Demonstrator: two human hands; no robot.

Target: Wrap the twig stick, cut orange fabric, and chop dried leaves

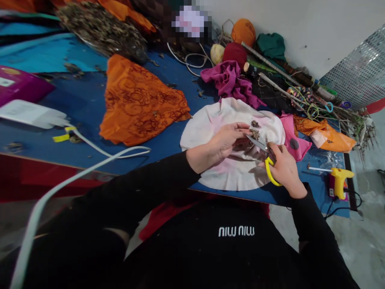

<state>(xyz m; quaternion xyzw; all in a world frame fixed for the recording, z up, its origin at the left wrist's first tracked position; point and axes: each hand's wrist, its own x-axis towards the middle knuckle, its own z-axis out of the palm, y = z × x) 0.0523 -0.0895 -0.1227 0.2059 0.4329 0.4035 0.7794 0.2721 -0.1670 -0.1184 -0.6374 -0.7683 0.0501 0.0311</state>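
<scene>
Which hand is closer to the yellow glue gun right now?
Right. The right hand, gripping the scissors, sits beside the glue gun; the left hand is farther left, over the white cloth.

A blue-topped table (75, 104) with a red front edge ran across the scene. Behind it on the far side stood a plain white wall (300, 24). At far right, a perforated metal panel (357, 80) leaned by the wall. Grey concrete floor (361, 249) showed at near right, stained in places. Light was even and soft, no hard shadows. Clutter crowded the table's far edge: yarn balls (237, 44), orange cloth (138, 104), sticks (300, 80). No window in view.
</scene>
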